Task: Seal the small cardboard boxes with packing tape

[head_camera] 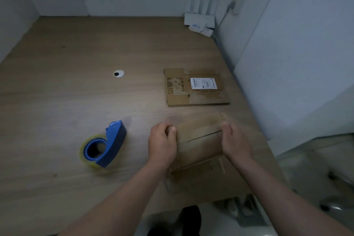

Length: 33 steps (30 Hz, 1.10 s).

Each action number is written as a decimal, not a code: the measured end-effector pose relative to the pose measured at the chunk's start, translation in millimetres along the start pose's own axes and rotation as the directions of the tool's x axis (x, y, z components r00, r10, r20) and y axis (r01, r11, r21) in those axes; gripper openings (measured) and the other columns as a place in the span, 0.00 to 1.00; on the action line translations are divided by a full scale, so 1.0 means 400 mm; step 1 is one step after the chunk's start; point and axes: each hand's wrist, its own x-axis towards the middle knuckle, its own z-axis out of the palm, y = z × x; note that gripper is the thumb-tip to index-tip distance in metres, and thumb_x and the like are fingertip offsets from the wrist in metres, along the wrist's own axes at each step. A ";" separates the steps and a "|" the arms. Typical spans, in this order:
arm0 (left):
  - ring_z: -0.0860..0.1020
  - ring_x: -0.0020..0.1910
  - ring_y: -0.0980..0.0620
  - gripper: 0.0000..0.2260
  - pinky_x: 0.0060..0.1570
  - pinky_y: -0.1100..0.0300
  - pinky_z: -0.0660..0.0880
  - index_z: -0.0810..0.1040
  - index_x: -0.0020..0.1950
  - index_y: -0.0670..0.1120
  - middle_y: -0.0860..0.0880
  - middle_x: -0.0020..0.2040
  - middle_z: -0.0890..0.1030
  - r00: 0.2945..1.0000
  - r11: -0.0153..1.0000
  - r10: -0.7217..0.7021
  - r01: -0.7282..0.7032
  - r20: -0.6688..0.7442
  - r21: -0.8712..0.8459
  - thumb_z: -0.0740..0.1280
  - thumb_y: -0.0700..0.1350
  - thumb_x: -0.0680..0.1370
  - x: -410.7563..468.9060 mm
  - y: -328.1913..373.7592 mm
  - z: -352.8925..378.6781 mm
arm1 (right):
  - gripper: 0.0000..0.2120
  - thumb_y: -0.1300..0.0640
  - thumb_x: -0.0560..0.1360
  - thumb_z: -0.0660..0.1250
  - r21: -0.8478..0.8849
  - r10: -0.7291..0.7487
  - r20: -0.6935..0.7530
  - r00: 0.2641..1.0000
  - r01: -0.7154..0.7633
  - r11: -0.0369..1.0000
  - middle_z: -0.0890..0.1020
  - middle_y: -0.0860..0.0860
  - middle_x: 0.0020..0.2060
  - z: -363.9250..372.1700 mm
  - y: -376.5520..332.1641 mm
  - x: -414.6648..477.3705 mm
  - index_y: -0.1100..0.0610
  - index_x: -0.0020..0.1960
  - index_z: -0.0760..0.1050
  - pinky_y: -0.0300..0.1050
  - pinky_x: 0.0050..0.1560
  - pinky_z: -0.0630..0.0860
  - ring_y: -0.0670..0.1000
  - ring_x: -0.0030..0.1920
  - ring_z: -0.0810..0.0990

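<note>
A small cardboard box (199,140) stands on the wooden table (76,86), near its right front corner, and looks blurred. Its two top flaps meet along a dark seam. My left hand (162,144) grips the box's left end, thumb on top by the seam. My right hand (236,142) holds the right end, fingers curled over the edge. A blue tape dispenser (104,144) with a roll of clear tape lies to the left of the box, apart from both hands. Further back lies a flattened cardboard box (195,87) bearing a white label.
A white router (199,19) with antennas and a cable stands in the far right corner against the wall. A round cable hole (118,73) sits mid-table. A wall panel runs along the table's right side. Below the front edge a dark shape shows on the floor.
</note>
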 end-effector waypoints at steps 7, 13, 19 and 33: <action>0.73 0.49 0.55 0.10 0.48 0.57 0.72 0.73 0.56 0.52 0.53 0.52 0.74 0.995 0.996 0.031 -0.038 0.096 0.077 0.58 0.56 0.83 0.038 -0.014 0.058 | 0.21 0.39 0.82 0.53 -0.038 -0.038 0.024 0.999 0.039 0.999 0.77 0.52 0.47 0.022 0.061 0.018 0.55 0.56 0.72 0.50 0.46 0.71 0.56 0.50 0.77; 0.75 0.46 0.52 0.09 0.46 0.52 0.74 0.75 0.50 0.50 0.51 0.45 0.77 0.999 0.993 0.026 -0.028 0.024 0.113 0.59 0.52 0.83 0.060 -0.009 0.061 | 0.30 0.41 0.82 0.53 0.014 -0.113 0.174 0.978 0.112 0.994 0.72 0.55 0.70 0.018 0.070 0.044 0.55 0.79 0.56 0.54 0.65 0.71 0.58 0.68 0.73; 0.76 0.53 0.51 0.13 0.53 0.52 0.75 0.74 0.63 0.50 0.51 0.53 0.78 0.996 0.990 -0.065 0.057 0.059 0.129 0.59 0.54 0.83 0.057 0.017 0.054 | 0.38 0.43 0.82 0.56 -0.131 -0.275 0.308 0.911 0.327 0.936 0.47 0.54 0.81 -0.045 0.060 0.081 0.46 0.80 0.33 0.58 0.74 0.60 0.58 0.79 0.55; 0.76 0.58 0.48 0.23 0.59 0.48 0.75 0.72 0.70 0.48 0.47 0.59 0.79 0.949 0.949 -0.315 0.315 -0.017 0.015 0.57 0.60 0.82 -0.042 0.021 0.061 | 0.36 0.32 0.77 0.46 -0.141 -0.455 0.334 0.825 0.521 0.842 0.58 0.50 0.79 -0.008 0.040 0.115 0.50 0.79 0.59 0.53 0.77 0.56 0.55 0.78 0.54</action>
